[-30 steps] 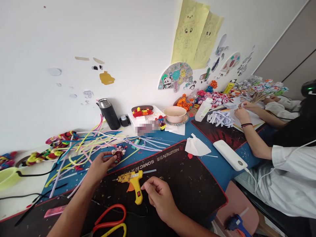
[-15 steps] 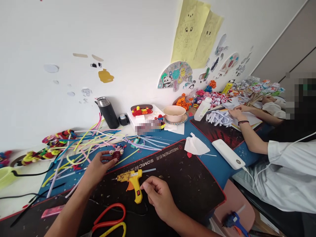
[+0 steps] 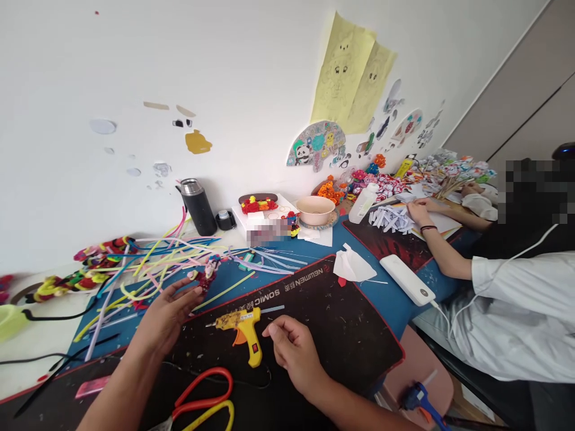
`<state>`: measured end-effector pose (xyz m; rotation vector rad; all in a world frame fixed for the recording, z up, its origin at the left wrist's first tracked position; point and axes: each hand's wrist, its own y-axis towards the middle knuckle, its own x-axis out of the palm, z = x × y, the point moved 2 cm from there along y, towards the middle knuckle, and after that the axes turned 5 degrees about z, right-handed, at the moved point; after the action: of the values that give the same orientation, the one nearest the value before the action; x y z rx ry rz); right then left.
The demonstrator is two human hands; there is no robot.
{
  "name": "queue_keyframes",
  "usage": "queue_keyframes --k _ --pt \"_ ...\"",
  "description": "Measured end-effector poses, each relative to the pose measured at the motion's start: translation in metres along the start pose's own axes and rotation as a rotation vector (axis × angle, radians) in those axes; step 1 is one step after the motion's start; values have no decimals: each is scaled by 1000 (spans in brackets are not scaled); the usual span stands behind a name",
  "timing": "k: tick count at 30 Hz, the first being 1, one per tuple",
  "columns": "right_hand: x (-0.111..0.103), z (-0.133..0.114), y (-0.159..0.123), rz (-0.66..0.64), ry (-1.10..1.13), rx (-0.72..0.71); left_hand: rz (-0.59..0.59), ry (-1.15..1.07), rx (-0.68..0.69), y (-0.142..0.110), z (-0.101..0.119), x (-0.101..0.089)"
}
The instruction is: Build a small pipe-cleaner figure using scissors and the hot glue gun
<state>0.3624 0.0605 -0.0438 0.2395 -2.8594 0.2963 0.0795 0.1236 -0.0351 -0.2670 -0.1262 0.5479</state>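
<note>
My left hand (image 3: pixel 173 311) grips a small dark red fuzzy doll (image 3: pixel 207 276) between thumb and fingers, tilted to the right, with bluish and pale bits at its top. To the right, my right hand (image 3: pixel 294 350) is curled closed with thumb against index finger; anything inside it is hidden. Between the hands a yellow glue gun (image 3: pixel 245 329) lies on the black desk mat (image 3: pixel 341 335), a glue stick poking from its back. Scissors (image 3: pixel 204 395) with red and yellow handles lie nearer to me. Beyond my left hand spreads a tangle of coloured pipe cleaners (image 3: pixel 148 269).
A black thermos (image 3: pixel 197 206), a pink bowl (image 3: pixel 315 209) and a white box (image 3: pixel 242 227) stand by the wall. On the right are crumpled tissue (image 3: pixel 354 264), a white power bank (image 3: pixel 406 280) and a co-worker's hand (image 3: pixel 420 212) beside paper strips (image 3: pixel 392 219).
My left hand has drawn the doll slightly left and toward me, tilting it. My right hand stays closed in nearly the same place. The view has shifted slightly.
</note>
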Motion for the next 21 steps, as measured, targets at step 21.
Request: queue_keyframes --k 21 --pt "93 -20 67 -305 123 126 88 -322 226 -73 11 13"
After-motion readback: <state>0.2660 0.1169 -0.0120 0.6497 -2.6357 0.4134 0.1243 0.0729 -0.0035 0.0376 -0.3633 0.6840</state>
